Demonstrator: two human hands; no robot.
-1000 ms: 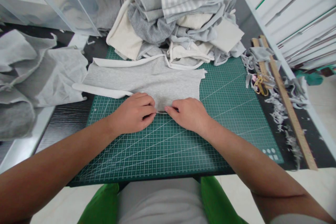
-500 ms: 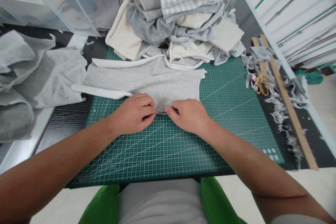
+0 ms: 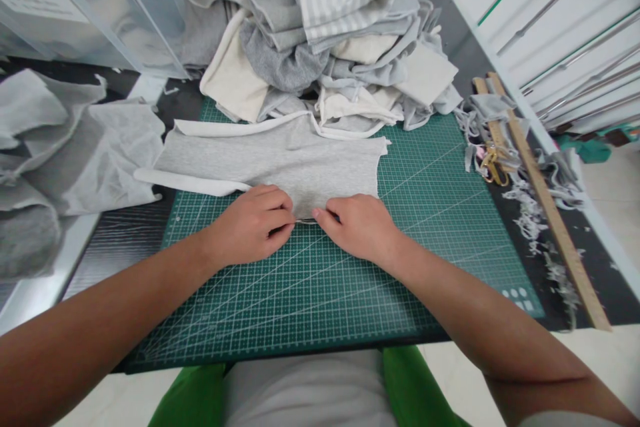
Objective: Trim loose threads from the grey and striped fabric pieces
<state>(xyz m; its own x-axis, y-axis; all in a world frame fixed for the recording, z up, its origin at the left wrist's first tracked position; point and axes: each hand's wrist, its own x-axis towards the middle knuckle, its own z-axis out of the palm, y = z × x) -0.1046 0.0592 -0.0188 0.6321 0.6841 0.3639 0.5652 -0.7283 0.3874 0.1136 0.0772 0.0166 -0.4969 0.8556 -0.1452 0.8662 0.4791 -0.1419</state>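
Very little moves across these moments from where I sit. My view tips slightly: the green gridded cutting mat [image 3: 350,293] and everything on it slide a touch lower and leftward in frame, and more of the mat's near edge shows above my lap. The heap of grey, cream and striped fabric pieces [image 3: 325,33] sits a shade nearer the top left. My left hand [image 3: 253,223] and right hand [image 3: 360,223] drift down with the mat, and the pinched fingertips close in a little at the near hem of the flat light grey knit fabric piece [image 3: 280,160], which itself flattens marginally.
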